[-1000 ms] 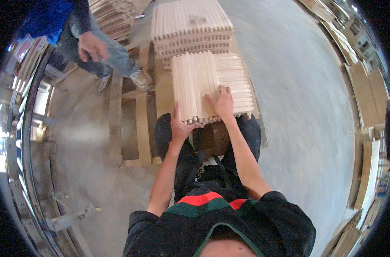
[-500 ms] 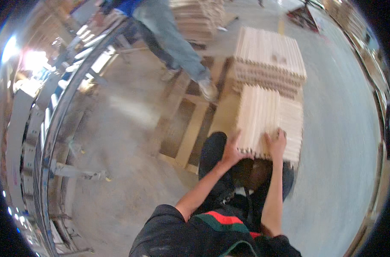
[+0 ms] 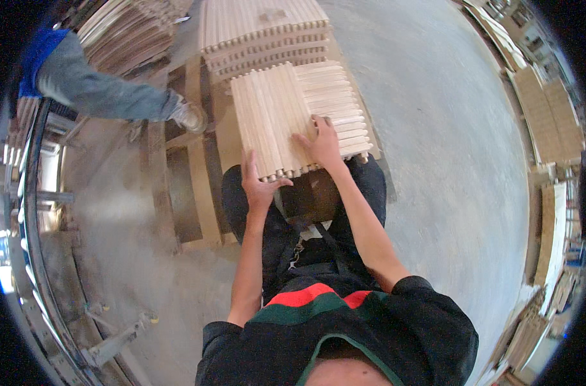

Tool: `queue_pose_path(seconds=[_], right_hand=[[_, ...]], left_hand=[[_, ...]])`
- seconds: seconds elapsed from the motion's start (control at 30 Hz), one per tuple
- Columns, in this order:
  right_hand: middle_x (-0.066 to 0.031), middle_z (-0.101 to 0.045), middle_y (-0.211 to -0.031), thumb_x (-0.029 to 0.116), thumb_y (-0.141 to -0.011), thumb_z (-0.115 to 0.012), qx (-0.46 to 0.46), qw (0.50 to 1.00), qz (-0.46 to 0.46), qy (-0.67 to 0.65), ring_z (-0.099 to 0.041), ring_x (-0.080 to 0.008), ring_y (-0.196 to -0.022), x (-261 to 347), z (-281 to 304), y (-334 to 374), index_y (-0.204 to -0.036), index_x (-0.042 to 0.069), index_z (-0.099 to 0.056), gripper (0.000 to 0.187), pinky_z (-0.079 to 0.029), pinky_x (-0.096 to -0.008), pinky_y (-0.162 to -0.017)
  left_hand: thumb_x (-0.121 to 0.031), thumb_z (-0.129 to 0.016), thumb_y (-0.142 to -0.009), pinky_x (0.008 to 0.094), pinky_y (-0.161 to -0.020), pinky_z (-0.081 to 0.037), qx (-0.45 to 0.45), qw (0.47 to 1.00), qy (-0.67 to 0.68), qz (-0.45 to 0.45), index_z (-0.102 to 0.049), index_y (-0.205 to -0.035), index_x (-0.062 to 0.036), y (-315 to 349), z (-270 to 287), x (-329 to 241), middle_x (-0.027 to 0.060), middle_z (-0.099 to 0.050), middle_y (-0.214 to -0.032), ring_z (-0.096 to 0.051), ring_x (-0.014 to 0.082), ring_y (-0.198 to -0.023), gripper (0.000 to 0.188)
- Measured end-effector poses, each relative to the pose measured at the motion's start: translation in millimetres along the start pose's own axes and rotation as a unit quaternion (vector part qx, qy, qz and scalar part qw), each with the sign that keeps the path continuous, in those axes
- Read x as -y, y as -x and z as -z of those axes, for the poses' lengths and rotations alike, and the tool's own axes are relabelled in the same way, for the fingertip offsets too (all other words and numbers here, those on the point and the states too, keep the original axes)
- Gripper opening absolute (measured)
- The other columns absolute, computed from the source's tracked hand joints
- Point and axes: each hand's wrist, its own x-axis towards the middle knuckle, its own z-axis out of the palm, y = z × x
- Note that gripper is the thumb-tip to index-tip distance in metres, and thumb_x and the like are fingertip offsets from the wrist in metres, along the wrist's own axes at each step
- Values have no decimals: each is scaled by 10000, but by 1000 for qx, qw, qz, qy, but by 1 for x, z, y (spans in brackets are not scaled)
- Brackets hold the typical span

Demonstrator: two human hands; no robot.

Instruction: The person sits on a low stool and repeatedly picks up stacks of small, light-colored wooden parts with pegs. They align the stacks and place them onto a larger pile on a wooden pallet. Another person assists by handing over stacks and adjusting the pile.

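Note:
A layer of pale wooden slats [image 3: 270,112] with rounded ends lies side by side on top of a low stack in front of my knees. My left hand [image 3: 259,188] is at its near left corner, fingers spread along the side and thumb across the slat ends. On top, my right hand [image 3: 322,143] rests at the layer's right edge, thumb apart from its slightly bent fingers. More slats [image 3: 334,96] show to the right, a little lower. Both hands touch the slats without lifting any.
A taller slat stack [image 3: 264,19] stands just beyond. Left of it are a wooden pallet [image 3: 203,193] and another person's shoe [image 3: 191,118]. Another wood pile [image 3: 129,32] sits at the far left. Metal framing [image 3: 29,199] runs along the left; boards [image 3: 544,116] lean at the right.
My view has swung to the right, so the stacks and the other person's leg appear farther left. Both hands stay on the slats; my right fingers look less curled.

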Motion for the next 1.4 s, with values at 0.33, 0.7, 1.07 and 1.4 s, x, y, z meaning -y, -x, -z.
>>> queue_pose_path(seconds=[0.33,0.7,1.07,1.4], right_hand=[[-255,-540,-1193,319,-749,-798,-11,1000,-12,-18,-560,-418,-1102,5,-3,9,-1266,-58,-516,700,-471,-460,-946],[-254,-579,-1154,256,-830,-710,-30,995,-49,-87,-604,-409,-1034,1,-10,4,-1208,-14,-597,478,-494,-457,-906],[-88,-651,-854,244,-932,-657,-141,960,-80,-227,-594,-148,-742,9,18,11,-1135,5,-649,314,-495,-298,-649],[-97,-623,-924,335,-877,-713,-326,940,77,-64,-571,-226,-845,24,109,-7,-1123,23,-622,408,-472,-338,-774]], left_hand=[[-460,-933,-400,462,-1097,-382,0,1000,-16,0,-472,-1352,58,-1,3,8,311,-411,-1439,-435,420,-1329,1178],[-563,-894,-457,487,-1145,-293,22,1000,-6,2,-476,-1378,13,-4,7,11,320,-328,-1491,-312,445,-1402,1164],[-676,-595,-815,588,-1174,-22,112,942,-301,-101,-387,-1474,-61,-66,-9,-66,259,-242,-1554,-85,431,-1475,925],[-585,-645,-845,537,-1153,-226,66,966,-229,101,-283,-1491,13,-66,3,-22,332,-271,-1510,-252,460,-1416,951]])
